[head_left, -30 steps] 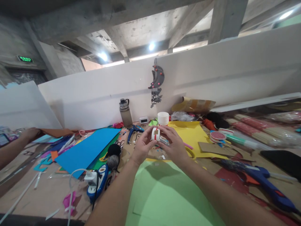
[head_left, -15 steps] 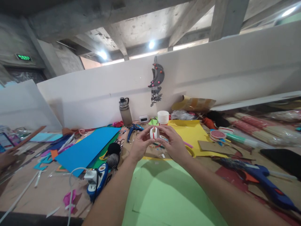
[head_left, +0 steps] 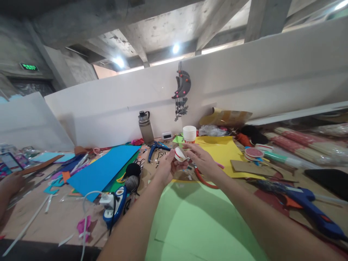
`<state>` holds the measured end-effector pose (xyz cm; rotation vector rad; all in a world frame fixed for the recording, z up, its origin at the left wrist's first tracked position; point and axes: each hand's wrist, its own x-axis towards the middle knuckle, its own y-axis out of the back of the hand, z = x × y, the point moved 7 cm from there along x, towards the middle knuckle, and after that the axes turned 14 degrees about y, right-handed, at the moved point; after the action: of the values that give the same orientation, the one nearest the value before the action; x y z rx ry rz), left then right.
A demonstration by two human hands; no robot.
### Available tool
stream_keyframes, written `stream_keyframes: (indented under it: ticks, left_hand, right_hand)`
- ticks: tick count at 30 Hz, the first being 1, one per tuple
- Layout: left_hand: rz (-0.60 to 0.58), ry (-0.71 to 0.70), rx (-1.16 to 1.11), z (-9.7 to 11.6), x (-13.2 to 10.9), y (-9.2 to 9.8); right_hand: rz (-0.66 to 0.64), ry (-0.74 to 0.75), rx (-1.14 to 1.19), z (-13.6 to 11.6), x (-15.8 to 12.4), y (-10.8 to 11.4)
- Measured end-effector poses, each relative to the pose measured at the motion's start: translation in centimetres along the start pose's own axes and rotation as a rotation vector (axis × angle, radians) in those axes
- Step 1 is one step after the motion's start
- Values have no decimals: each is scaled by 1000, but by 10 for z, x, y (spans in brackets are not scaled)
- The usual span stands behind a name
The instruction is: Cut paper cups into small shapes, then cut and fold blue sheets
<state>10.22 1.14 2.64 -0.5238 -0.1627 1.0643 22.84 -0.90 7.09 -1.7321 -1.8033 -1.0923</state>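
My left hand (head_left: 166, 167) is closed around a small white ring with a red stripe (head_left: 179, 154), holding it up above the table. My right hand (head_left: 201, 161) reaches toward the ring with its fingers stretched out, the fingertips touching or nearly touching the ring's right side. Below both hands lies a light green sheet (head_left: 195, 224). A red curved strip (head_left: 202, 179) lies on the table just under my right hand.
A blue sheet (head_left: 103, 170), a yellow sheet (head_left: 221, 150), a white cup (head_left: 189, 133) and a grey bottle (head_left: 144, 127) lie beyond. Glue guns (head_left: 310, 206) (head_left: 115, 206) sit right and left. Another person's hand (head_left: 9, 185) is at far left.
The ring has tilted in my left hand and my right hand has loosened from it, its fingers now stretched. The other person's hand at left drew back toward the near edge.
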Motion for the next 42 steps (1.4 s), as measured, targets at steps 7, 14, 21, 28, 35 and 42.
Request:
stream_keyframes:
  ticks: [7, 14, 21, 28, 35, 42]
  left_hand:
    - [51, 14, 16, -1, 1, 3]
    - [72, 67, 33, -4, 2, 7]
    - [86, 89, 24, -5, 4, 14]
    - [97, 106, 5, -6, 4, 15]
    - [124, 129, 30, -5, 1, 12]
    - [98, 152, 25, -8, 2, 13]
  right_hand:
    - [-80, -69, 29, 11, -4, -9]
    - [-93, -14, 4, 12, -5, -8]
    - [-176, 7, -30, 8, -3, -11]
    - [-236, -6, -47, 7, -4, -13]
    - [-269, 63, -163, 6, -5, -15]
    - [-282, 115, -221, 8, -12, -23]
